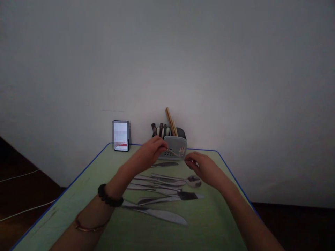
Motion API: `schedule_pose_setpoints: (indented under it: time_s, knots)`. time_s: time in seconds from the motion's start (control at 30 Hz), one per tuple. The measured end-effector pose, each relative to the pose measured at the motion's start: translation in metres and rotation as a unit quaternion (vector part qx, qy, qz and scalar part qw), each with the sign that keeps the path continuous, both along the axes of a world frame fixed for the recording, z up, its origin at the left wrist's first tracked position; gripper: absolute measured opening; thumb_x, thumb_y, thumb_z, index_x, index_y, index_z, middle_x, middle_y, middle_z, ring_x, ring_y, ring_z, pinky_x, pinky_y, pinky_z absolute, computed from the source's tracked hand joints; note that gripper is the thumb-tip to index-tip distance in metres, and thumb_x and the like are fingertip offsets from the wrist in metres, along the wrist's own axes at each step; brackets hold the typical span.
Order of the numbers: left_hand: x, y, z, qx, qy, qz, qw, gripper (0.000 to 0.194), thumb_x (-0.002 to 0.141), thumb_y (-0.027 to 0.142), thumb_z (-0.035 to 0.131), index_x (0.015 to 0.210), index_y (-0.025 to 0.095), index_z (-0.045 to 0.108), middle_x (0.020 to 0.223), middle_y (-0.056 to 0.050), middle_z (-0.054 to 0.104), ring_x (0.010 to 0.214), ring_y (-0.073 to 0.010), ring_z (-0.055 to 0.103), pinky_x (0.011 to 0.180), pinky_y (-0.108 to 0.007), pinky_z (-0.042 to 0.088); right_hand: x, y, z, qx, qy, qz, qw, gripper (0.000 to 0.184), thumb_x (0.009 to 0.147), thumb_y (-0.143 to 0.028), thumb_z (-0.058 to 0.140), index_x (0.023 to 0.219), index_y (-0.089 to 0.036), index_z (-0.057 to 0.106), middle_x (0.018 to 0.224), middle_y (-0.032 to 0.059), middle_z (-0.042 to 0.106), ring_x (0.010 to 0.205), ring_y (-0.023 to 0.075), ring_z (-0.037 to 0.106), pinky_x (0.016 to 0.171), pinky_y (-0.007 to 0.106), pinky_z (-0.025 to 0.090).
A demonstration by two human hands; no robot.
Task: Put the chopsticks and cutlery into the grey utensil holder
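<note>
My left hand [157, 148] is closed in a pinch on the end of a slim metal piece of cutlery [172, 152], held in front of the grey cutlery holder [176, 143]. At the other end, my right hand [198, 164] has its fingers curled together around a part I cannot make out. Below the hands, several metal utensils lie crosswise on the table. Among them are a spoon [194, 181], a knife [169, 164] just under the holder and a longer knife [167, 214] nearest me.
Chopsticks [170, 120] and several dark handles [161, 129] stick up from the holder, which stands by the wall [209, 87]. A lit phone [121, 136] leans upright at the back left. The green table [209, 226] has a blue edge.
</note>
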State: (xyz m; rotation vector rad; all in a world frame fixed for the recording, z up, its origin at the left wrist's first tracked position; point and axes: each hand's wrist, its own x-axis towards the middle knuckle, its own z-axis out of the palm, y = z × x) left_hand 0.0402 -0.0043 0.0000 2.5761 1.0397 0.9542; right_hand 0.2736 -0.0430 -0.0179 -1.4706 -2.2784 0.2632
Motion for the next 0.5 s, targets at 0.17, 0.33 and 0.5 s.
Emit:
schedule_pose_setpoints:
  time_s: [0.17,0.33,0.5]
  knots:
    - [0.000,-0.008,0.038,0.030,-0.179,0.029,0.983,0.007,0.085,0.023,0.058,0.087,0.017,0.061,0.083,-0.002,0.061,0.075,-0.0129,0.058,0.067,-0.024,0.047,-0.013,-0.001,0.064,-0.005,0.092,-0.006,0.996,0.016,0.085,-0.030,0.053,0.084,-0.019,0.064,0.080,0.0030,0.066,0.070,0.0143,0.058,0.065,0.026,0.042]
    - [0.002,-0.013,0.031,0.022,-0.193,0.027,0.981,0.012,0.080,0.028,0.065,0.084,0.018,0.065,0.078,-0.001,0.066,0.070,-0.0122,0.060,0.062,-0.022,0.047,-0.017,-0.006,0.063,-0.061,0.112,0.054,0.990,0.019,0.088,-0.029,0.049,0.089,-0.019,0.065,0.067,-0.0010,0.062,0.061,0.0118,0.054,0.059,0.024,0.040]
    - [0.004,-0.013,0.029,-0.010,-0.190,0.054,0.980,0.017,0.078,0.035,0.066,0.082,0.018,0.064,0.073,0.001,0.068,0.064,-0.0117,0.061,0.060,-0.021,0.047,-0.009,-0.005,0.059,0.042,0.128,0.051,0.990,0.014,0.086,-0.028,0.055,0.089,-0.021,0.067,0.091,0.0043,0.059,0.087,0.0159,0.057,0.078,0.029,0.045]
